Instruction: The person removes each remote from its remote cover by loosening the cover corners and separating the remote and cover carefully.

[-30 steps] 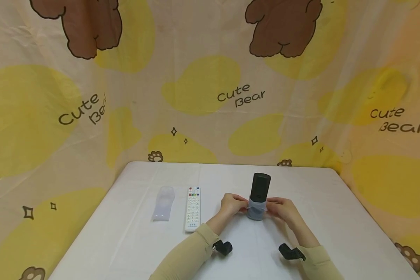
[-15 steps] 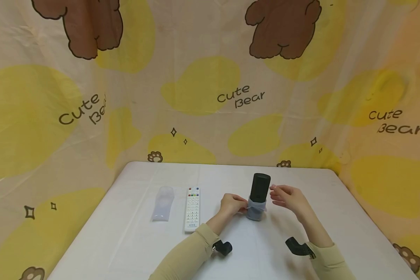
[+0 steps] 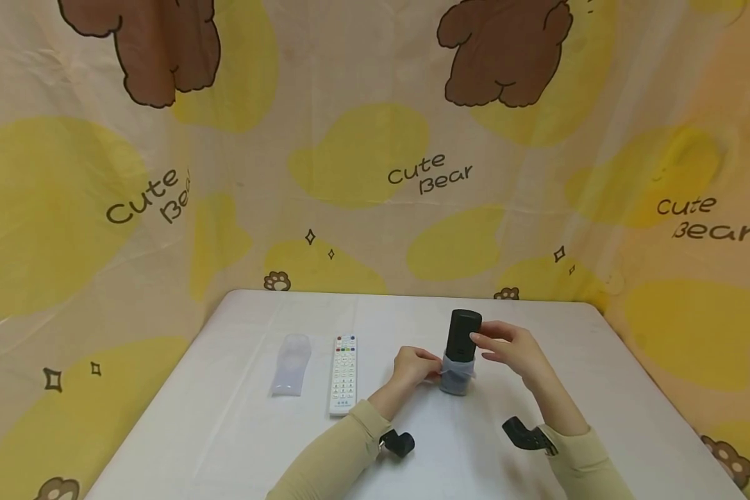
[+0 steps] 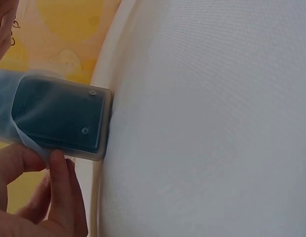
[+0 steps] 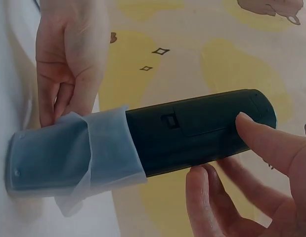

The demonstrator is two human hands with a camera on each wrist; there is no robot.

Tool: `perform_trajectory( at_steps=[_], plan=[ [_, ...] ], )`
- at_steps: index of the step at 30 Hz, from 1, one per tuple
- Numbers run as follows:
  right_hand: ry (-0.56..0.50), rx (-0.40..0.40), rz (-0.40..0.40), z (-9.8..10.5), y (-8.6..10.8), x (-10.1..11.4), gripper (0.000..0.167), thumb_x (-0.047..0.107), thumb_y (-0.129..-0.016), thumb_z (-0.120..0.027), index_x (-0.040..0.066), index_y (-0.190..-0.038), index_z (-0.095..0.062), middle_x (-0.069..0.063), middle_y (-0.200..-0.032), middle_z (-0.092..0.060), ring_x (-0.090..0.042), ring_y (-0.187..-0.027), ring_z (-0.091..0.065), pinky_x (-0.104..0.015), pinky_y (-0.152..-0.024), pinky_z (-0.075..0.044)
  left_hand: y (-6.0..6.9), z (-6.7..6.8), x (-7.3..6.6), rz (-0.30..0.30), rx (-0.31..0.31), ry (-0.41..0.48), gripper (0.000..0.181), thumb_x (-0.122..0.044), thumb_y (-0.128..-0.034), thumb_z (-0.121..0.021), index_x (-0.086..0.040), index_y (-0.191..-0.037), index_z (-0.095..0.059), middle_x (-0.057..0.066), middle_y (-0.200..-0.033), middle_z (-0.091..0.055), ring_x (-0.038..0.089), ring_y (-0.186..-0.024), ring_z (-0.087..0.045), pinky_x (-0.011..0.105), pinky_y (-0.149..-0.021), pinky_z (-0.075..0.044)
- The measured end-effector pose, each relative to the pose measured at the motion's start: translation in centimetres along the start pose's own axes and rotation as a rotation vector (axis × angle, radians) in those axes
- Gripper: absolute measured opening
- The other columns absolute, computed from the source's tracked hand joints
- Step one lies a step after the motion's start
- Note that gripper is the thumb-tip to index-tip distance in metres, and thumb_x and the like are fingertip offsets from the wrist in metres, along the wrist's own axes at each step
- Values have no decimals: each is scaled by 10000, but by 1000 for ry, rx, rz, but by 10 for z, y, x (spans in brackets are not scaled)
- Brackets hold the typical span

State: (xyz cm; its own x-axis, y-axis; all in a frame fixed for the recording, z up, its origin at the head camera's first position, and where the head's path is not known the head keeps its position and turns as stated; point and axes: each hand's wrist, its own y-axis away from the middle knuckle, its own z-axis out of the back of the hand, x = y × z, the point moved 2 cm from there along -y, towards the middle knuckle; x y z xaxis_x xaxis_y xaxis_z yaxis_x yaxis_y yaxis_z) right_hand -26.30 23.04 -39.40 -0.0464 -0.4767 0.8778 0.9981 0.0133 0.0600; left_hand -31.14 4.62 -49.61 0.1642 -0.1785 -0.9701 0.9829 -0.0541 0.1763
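A black remote control (image 3: 462, 332) stands on end on the table, its back with the battery cover facing me. Its lower part sits inside a translucent silicone sleeve (image 5: 51, 155), whose upper edge is folded back on itself. With thumb and fingers, my left hand (image 3: 411, 367) pinches the folded edge at the sleeve's left side, as the left wrist view shows. My right hand (image 3: 514, 351) grips the bare upper part of the remote, thumb on its back and fingers along the side. The remote's button side is hidden.
A white remote control (image 3: 344, 375) lies buttons up left of my left hand. Further left lies another translucent sleeve (image 3: 291, 367), flat on the white table (image 3: 225, 430). A patterned curtain (image 3: 350, 153) hangs behind the table.
My right hand has left the sleeve's right side, moved up and taken hold of the remote's upper part. My left hand stays at the sleeve's fold.
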Motion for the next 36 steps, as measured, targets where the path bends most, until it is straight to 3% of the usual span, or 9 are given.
perform_trajectory(
  at_steps=[17,25,30,36],
  plan=[
    [-13,32,20,-5,-3,-3,657,422,-859,-665,20,-1343,-476,-242,-1336,-513,-339,-1133,-593,-362,-876,-547,-1,2,1,-11,53,28,67,18,-736,-683,29,-802,-684,62,-663,-665,110,-555,-639,267,-584,-576],
    [28,-20,81,-8,-7,-7,554,435,-847,-674,48,-1234,-583,-165,-1213,-631,-313,-1125,-593,-566,-1002,-422,-5,2,2,10,104,96,118,57,-737,-657,79,-852,-668,49,-674,-646,103,-583,-610,284,-635,-582],
    [-28,-32,98,-9,-9,-12,555,423,-856,-668,59,-1262,-566,-157,-1233,-618,-311,-1141,-576,-541,-1016,-424,-7,3,3,41,124,147,150,64,-750,-651,104,-894,-670,78,-730,-657,116,-623,-619,314,-680,-590],
    [-121,-43,139,-9,-7,-16,541,381,-874,-661,65,-1295,-538,-159,-1227,-608,-271,-1103,-605,-484,-1007,-453,-8,7,4,77,105,176,178,42,-729,-677,77,-903,-690,74,-772,-690,102,-631,-625,282,-687,-581]
  ],
)
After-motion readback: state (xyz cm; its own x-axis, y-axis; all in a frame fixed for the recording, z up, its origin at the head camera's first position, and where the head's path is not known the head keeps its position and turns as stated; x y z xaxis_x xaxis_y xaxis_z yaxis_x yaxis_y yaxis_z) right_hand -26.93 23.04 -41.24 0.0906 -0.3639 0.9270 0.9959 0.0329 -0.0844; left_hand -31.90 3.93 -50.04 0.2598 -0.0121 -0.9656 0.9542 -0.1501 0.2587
